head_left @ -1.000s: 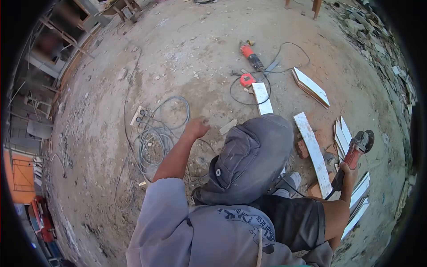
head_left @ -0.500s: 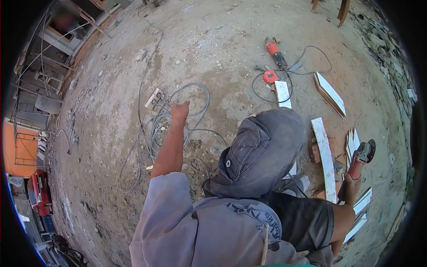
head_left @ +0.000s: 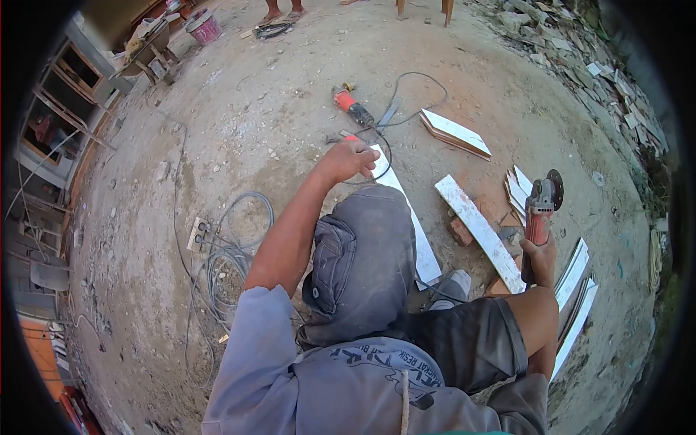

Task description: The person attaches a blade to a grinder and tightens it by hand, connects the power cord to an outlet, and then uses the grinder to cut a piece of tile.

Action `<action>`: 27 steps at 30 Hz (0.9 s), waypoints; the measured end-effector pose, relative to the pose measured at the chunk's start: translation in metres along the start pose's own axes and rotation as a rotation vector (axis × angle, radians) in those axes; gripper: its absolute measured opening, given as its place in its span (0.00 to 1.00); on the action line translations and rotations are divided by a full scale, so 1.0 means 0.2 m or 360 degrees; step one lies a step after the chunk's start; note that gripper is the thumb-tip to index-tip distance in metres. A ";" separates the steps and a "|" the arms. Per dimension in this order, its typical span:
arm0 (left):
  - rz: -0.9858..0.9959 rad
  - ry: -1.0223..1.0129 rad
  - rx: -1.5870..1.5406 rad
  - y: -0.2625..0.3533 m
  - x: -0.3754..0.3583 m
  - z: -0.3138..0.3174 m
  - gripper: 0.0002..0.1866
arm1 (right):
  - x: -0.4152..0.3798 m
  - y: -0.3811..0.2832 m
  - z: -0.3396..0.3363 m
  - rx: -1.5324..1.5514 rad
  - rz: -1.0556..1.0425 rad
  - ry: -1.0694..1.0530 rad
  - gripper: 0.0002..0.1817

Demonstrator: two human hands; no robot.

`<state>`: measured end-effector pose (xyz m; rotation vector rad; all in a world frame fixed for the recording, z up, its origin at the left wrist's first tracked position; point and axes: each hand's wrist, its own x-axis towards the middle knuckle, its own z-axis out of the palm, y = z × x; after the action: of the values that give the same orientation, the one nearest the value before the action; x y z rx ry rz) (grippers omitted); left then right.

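Note:
My right hand (head_left: pixel 541 261) is wrapped round the handle of an angle grinder (head_left: pixel 538 217), its dark disc pointing up and away from me. Over the far end of a long white tile strip (head_left: pixel 415 225), my left hand (head_left: pixel 351 161) has its fingers curled down. Whether they grip anything is hidden. A red tape measure (head_left: pixel 351 137) shows just beyond that hand, and a black cable loop (head_left: pixel 390 154) passes close to its fingertips. Between my two hands, another white strip (head_left: pixel 482 233) leans across reddish bricks (head_left: pixel 460 232).
A second red and black grinder (head_left: pixel 352 106) lies farther out, beside stacked tile strips (head_left: pixel 457 134). More strips (head_left: pixel 573 319) lie to the right. A coiled grey cable (head_left: pixel 230 254) and a socket block (head_left: pixel 196 234) are at left. Rubble (head_left: pixel 580 80) lines the right; a person's feet (head_left: pixel 284 17) stand far off.
My left hand has moved from beside the socket block and coiled cable, rightward to the white strip's far end. The view has turned right. The grinder stays in my right hand.

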<state>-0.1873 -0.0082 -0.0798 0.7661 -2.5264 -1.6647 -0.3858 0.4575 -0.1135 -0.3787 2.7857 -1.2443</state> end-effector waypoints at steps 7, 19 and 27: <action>-0.0027 -0.0205 0.0484 0.10 -0.14 -0.13 0.21 | 0.00 0.18 -0.04 0.0412 0.0161 -0.0021 0.25; 0.0345 -0.0267 0.1393 0.45 -0.08 0.00 0.24 | 0.05 0.14 -0.02 0.0748 0.0242 0.0076 0.26; 0.0056 -0.0270 0.1383 0.40 -0.10 -0.03 0.32 | 0.04 0.10 -0.07 0.0741 0.0133 0.0141 0.25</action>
<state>-0.1992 0.0192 -0.0018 0.5876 -3.3480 -0.5628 -0.4003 0.4789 -0.1190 -0.1732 2.4321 -1.8581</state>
